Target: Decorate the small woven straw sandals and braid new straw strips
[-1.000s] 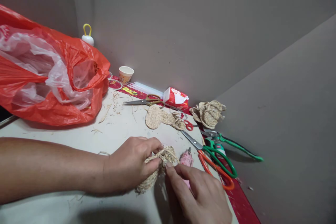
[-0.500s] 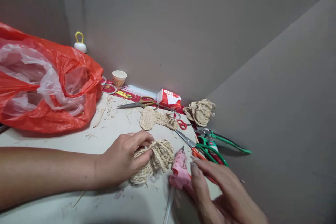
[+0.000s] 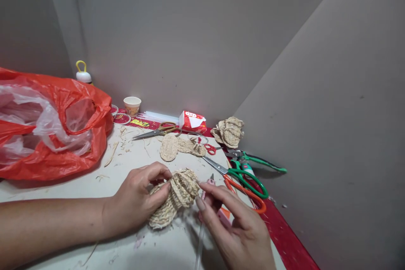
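Observation:
My left hand point(image 3: 144, 200) pinches the upper edge of a braided straw piece point(image 3: 179, 192), a flat rounded end with bunched, folded straw on top, held just over the white table. My right hand point(image 3: 236, 223) is at the right side of this piece, thumb and forefinger apart with their tips at its edge; whether they touch it I cannot tell. Behind the right fingers lies a pink glue gun point(image 3: 210, 182), mostly covered, its nozzle pointing away and a clear glue stick point(image 3: 200, 244) coming out of its back.
Beyond the hands lie an oval straw piece point(image 3: 168, 147), brown-handled scissors point(image 3: 158, 130) and green-handled scissors point(image 3: 232, 171). Pruning shears point(image 3: 259, 160) and a straw bundle point(image 3: 229, 131) are at the right. A red plastic bag point(image 3: 95, 135) fills the left; a paper cup point(image 3: 132, 106) stands behind.
My right hand has moved left, from beside the glue gun to the straw piece's edge, now covering much of the gun. My left hand keeps its hold. The camera view has shifted.

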Available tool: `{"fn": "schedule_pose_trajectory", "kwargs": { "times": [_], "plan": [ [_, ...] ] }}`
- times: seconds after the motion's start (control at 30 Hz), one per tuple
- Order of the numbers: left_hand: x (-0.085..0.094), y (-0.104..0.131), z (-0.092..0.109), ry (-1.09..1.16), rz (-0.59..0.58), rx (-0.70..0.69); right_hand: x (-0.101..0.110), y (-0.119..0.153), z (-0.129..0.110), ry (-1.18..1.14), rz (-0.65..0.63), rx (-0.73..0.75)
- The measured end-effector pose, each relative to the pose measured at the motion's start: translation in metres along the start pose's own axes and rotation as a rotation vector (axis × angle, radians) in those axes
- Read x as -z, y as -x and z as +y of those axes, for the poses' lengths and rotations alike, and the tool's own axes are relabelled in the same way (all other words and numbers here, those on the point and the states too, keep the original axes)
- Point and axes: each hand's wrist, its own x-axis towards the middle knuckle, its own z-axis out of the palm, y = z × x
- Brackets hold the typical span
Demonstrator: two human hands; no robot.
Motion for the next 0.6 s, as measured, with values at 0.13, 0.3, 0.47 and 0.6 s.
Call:
{"fn": "schedule_pose_trajectory", "kwargs": {
  "times": [0.13, 0.3, 0.47, 0.6],
  "plan": [
    [0.004, -0.006, 0.001, 0.034, 0.022, 0.076, 0.007, -0.008, 0.006, 0.144, 0.106, -0.014],
    [0.011, -0.019, -0.01, 0.143, 0.063, 0.282, 0.03, -0.014, 0.02, 0.406, -0.061, -0.003],
    [0.014, -0.026, -0.018, 0.362, 0.079, 0.453, 0.045, 0.009, 0.033, 0.752, -0.425, 0.037],
    [0.012, -0.024, -0.018, 0.422, 0.085, 0.461, 0.046, 0.026, 0.042, 0.804, -0.469, 0.146]
  ]
}}
